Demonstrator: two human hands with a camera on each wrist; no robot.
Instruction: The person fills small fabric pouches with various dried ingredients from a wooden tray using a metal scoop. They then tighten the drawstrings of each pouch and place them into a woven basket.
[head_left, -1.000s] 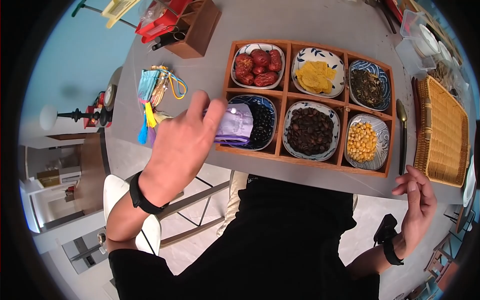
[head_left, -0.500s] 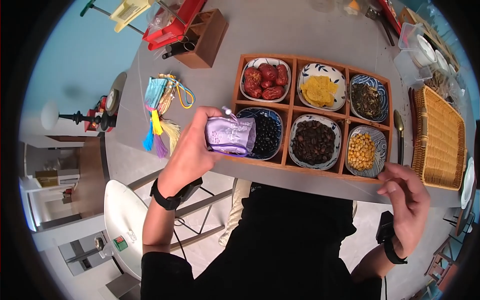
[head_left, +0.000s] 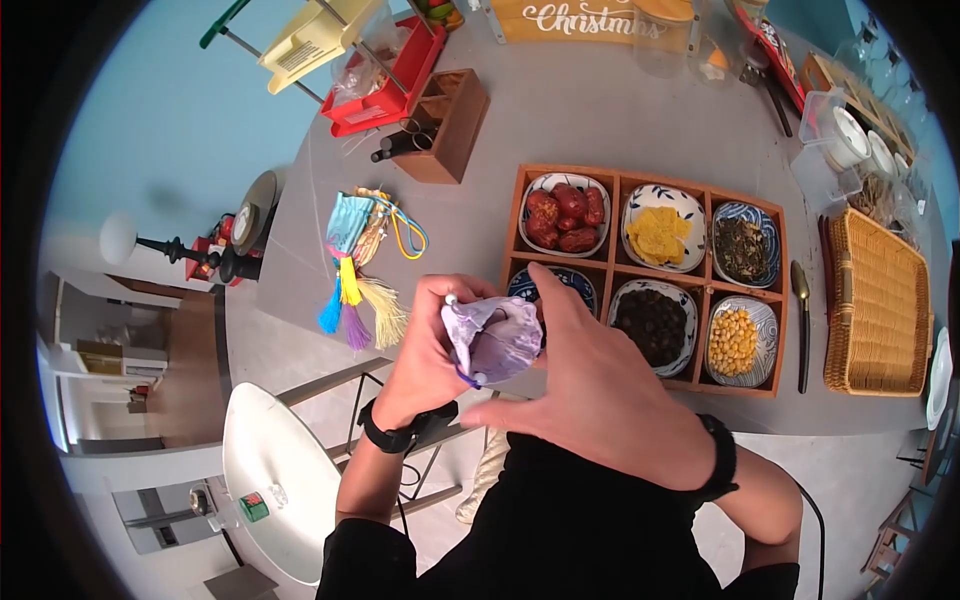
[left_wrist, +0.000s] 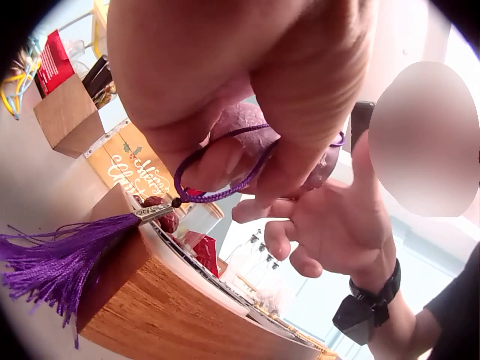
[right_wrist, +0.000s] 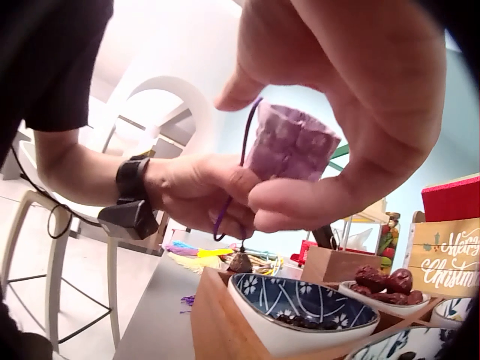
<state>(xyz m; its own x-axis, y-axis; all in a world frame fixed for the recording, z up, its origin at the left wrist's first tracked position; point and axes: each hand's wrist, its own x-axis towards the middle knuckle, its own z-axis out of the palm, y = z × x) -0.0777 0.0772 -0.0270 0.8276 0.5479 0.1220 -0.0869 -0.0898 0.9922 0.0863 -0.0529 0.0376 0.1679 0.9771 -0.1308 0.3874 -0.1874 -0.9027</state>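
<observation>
My left hand (head_left: 412,352) grips a pale purple drawstring pouch (head_left: 508,350) near the tray's front left corner. The pouch's mouth gapes upward, its fabric creased. A purple cord (left_wrist: 225,196) loops below it, ending in a purple tassel (left_wrist: 64,255). My right hand (head_left: 615,400) is held beside the mouth, thumb and fingers spread apart with nothing between them. Beneath the hands, the bowl of black beans (right_wrist: 307,324) is partly covered in the head view. It sits in a divided wooden tray (head_left: 516,215).
Other tray bowls hold red dates (head_left: 577,205), yellow pieces (head_left: 657,235), dried leaves (head_left: 742,250), dark seeds (head_left: 650,322) and corn kernels (head_left: 732,340). A spoon (head_left: 802,330) and wicker basket (head_left: 880,305) lie right. Tasselled pouches (head_left: 350,222) and a wooden holder (head_left: 462,130) are left.
My left hand has turned the purple pouch so its mouth faces up. My right hand has come from the tray's right side over to the pouch. The head view has shifted.
</observation>
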